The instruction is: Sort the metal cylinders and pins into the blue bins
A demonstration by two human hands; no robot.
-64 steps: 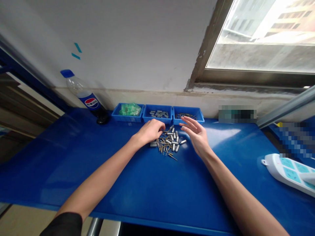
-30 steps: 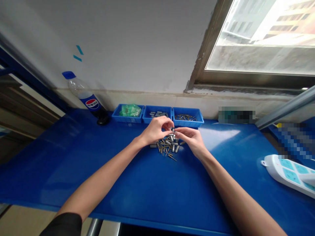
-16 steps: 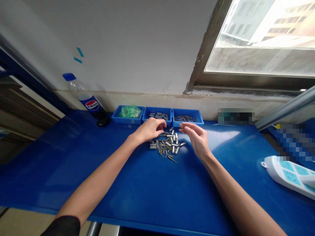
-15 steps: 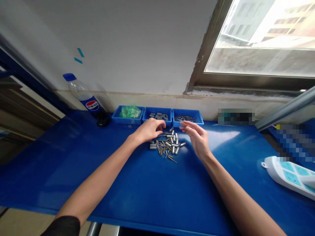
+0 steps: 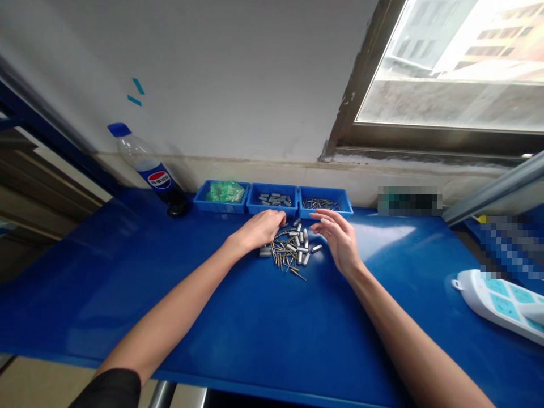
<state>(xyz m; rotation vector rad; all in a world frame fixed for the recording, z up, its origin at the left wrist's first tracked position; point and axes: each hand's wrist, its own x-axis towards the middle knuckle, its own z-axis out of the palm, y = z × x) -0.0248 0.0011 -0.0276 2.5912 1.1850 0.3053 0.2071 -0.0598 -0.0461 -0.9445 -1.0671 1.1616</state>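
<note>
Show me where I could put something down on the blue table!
The bare blue table shows between the left arm and right arm, nearer than the metal pieces, and between the right arm and the power strip. It's crowded around those pieces: left hand, right hand, three bins behind.

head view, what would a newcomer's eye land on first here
Probably the pile of small metal pieces on the blue table, between the left hand and the right hand. Next, the cola bottle with its blue cap at the back left, and the three blue trays lined up behind the pile.
</note>
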